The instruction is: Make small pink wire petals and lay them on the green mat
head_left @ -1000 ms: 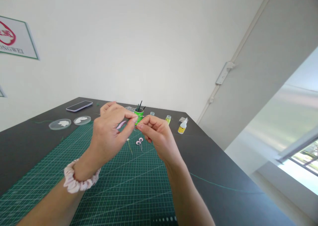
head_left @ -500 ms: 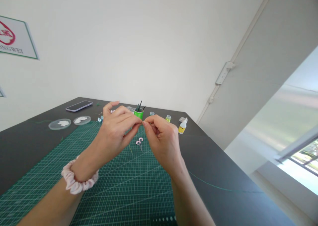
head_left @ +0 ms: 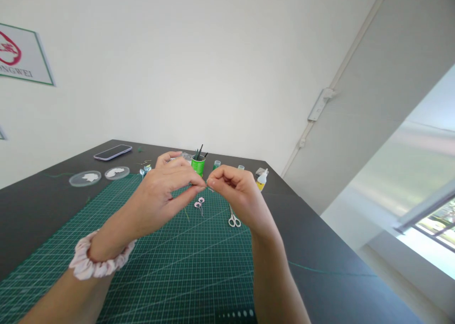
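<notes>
My left hand (head_left: 167, 189), with a pale scrunchie (head_left: 101, 257) at its wrist, pinches thumb and forefinger together above the green cutting mat (head_left: 185, 267). Close against its fingertips, my right hand (head_left: 238, 191) is also closed in a pinch. Whatever lies between the fingertips is too small to make out. Below the hands, two small pale pink flower-like pieces (head_left: 199, 202) with thin stems lie on the mat. White-handled scissors (head_left: 234, 220) rest under my right hand, their blades partly hidden by it.
Behind the hands stand a green can (head_left: 198, 165) of tools and a glue bottle (head_left: 262, 180). On the left are a phone (head_left: 113, 152) and two clear dishes (head_left: 76, 179) with white pieces. A light-blue flower-like piece (head_left: 144, 171) lies near the mat's far edge. Green thread (head_left: 330, 271) trails at right.
Both hands have dropped slightly, and my right wrist has swung to the right, uncovering the scissors. The fingertips stay close together in a pinch.
</notes>
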The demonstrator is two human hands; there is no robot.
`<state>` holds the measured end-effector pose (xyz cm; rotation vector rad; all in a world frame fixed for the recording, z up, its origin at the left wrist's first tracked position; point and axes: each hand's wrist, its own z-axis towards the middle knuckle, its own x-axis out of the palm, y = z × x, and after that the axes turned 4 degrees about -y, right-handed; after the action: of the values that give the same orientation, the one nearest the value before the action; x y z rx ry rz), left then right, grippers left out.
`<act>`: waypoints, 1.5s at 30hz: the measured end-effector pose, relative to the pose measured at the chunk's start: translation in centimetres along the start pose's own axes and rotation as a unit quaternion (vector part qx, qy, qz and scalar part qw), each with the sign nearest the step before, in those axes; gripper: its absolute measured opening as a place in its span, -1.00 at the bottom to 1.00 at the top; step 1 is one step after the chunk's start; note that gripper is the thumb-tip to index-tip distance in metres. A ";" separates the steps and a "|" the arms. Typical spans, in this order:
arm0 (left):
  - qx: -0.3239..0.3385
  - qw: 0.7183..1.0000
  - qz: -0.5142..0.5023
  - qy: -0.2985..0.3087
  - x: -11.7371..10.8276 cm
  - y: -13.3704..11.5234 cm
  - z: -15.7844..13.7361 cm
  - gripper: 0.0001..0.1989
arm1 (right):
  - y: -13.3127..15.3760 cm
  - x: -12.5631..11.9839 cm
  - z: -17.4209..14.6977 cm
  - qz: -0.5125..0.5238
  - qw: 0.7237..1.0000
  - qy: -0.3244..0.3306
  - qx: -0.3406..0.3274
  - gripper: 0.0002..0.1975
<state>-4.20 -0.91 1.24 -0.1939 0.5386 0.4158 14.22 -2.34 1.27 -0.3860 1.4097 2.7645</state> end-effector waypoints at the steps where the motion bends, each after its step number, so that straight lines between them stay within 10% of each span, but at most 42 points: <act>1: -0.005 1.000 -0.011 -0.010 0.0 0.0 0.0 -0.83 | -0.1 0.0 0.1 0.033 0.999 0.007 0.011 -0.81; 11: -0.134 0.983 -0.029 -0.122 0.3 -0.9 0.4 -0.83 | -0.8 1.7 0.8 0.254 0.960 0.050 0.102 -0.84; 18: -0.095 0.978 0.088 -0.163 0.7 -0.6 0.5 -0.84 | 0.0 3.2 0.5 0.089 0.994 -0.064 0.026 -0.79; 35: 0.013 0.988 0.152 -0.034 0.4 -0.1 0.2 -0.82 | 0.6 2.1 -0.3 -0.256 0.951 -0.137 -0.102 -0.81; 45: -0.016 0.999 0.039 -0.001 -0.1 0.1 0.3 -0.79 | 0.5 0.5 0.0 -0.081 0.996 -0.029 -0.011 -0.82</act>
<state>-4.21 -0.75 1.49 -0.2036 0.5394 0.5000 13.70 -2.65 1.53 -0.3978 1.2743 2.6411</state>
